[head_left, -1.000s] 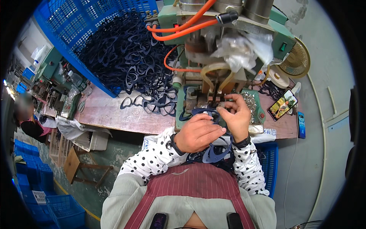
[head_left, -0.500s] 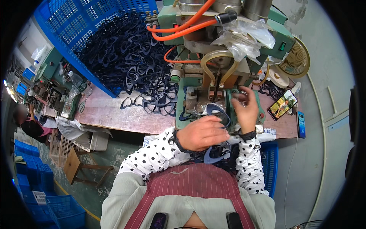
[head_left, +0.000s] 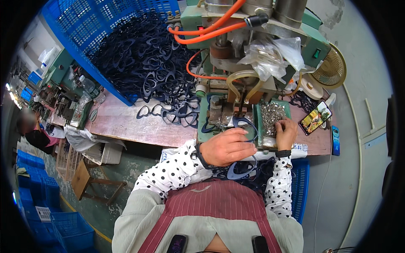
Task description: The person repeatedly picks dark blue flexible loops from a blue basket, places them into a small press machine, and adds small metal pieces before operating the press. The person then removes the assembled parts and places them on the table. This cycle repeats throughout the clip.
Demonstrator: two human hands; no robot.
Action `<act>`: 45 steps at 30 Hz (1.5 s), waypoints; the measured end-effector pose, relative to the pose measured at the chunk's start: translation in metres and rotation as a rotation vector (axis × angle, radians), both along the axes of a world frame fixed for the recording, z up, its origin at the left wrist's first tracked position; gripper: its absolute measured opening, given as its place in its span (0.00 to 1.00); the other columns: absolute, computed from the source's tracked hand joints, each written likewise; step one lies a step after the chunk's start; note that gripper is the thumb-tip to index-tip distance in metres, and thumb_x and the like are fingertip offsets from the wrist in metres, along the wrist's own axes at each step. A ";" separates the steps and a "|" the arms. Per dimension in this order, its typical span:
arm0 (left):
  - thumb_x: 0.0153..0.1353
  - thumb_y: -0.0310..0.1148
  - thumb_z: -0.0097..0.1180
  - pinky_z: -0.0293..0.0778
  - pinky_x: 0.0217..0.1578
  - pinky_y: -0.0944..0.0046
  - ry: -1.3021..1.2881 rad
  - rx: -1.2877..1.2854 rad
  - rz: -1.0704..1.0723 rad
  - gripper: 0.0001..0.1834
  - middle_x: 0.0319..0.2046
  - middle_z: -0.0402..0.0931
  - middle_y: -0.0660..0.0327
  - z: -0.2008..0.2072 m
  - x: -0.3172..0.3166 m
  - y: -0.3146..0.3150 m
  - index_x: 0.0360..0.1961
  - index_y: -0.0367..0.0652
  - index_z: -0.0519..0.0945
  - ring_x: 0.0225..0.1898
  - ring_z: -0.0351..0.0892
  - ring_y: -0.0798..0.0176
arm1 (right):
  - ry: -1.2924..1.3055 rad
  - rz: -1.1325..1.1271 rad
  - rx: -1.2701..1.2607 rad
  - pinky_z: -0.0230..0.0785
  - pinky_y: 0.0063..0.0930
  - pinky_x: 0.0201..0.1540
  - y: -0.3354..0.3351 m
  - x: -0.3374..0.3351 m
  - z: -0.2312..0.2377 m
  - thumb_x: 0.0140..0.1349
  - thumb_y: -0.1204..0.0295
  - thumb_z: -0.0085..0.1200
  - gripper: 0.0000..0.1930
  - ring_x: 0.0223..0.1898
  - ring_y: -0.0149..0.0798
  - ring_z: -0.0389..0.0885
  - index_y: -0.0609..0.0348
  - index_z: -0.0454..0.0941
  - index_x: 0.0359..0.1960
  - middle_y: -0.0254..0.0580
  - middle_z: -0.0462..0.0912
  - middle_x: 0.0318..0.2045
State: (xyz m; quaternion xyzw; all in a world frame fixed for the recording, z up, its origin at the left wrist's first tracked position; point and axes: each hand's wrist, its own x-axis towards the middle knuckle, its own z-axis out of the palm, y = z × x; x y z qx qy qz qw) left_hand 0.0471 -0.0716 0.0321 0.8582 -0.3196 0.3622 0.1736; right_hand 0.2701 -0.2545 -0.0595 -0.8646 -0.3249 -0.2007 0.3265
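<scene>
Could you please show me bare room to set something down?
The widest bare stretch of table lies between the scissors and the green machine base, in front of the dark blue loops; a smaller one between the lit phone and the front edge. It is crowded around the left hand, right hand and tray of metal bits.

— Any passage forward and left of the left hand?
— Yes, over bare surface, up to the loop heap and blue basket.
— Straight ahead?
— Blocked by a dark loop and the green machine.
— Right of the right hand?
— A narrow gap, then the phone.
</scene>
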 end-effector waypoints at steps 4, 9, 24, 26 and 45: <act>0.65 0.45 0.50 0.53 0.62 0.42 -0.110 0.040 0.167 0.17 0.53 0.76 0.61 0.005 -0.012 0.003 0.51 0.52 0.79 0.50 0.73 0.57 | -0.104 -0.079 -0.050 0.60 0.42 0.55 0.009 -0.012 0.012 0.49 0.66 0.66 0.13 0.52 0.51 0.70 0.57 0.80 0.35 0.45 0.77 0.50; 0.54 0.39 0.59 0.53 0.57 0.46 -0.225 -0.303 1.030 0.18 0.55 0.68 0.50 -0.044 -0.006 0.084 0.44 0.44 0.77 0.56 0.63 0.45 | -0.044 -0.060 -0.014 0.60 0.44 0.53 0.003 -0.003 -0.001 0.51 0.69 0.64 0.08 0.51 0.50 0.71 0.57 0.80 0.29 0.44 0.79 0.47; 0.45 0.44 0.59 0.53 0.59 0.42 0.358 -0.381 1.273 0.15 0.60 0.68 0.53 -0.137 -0.029 0.172 0.30 0.48 0.86 0.65 0.58 0.44 | 0.319 -0.114 0.444 0.70 0.34 0.39 0.005 -0.006 -0.002 0.56 0.72 0.61 0.04 0.34 0.43 0.79 0.56 0.83 0.32 0.43 0.81 0.31; 0.47 0.41 0.58 0.54 0.59 0.46 0.364 -0.302 1.082 0.13 0.61 0.67 0.54 -0.142 -0.055 0.183 0.31 0.48 0.86 0.64 0.60 0.48 | 0.216 -0.099 0.427 0.70 0.33 0.39 0.007 -0.009 0.002 0.55 0.73 0.62 0.04 0.34 0.42 0.80 0.57 0.83 0.32 0.43 0.81 0.31; 0.50 0.30 0.59 0.71 0.47 0.57 -0.188 -0.024 0.404 0.17 0.37 0.80 0.65 0.021 -0.016 -0.001 0.44 0.48 0.81 0.37 0.78 0.65 | 0.684 0.540 0.549 0.67 0.18 0.33 0.056 -0.090 0.113 0.53 0.81 0.59 0.07 0.30 0.26 0.77 0.62 0.85 0.34 0.37 0.83 0.31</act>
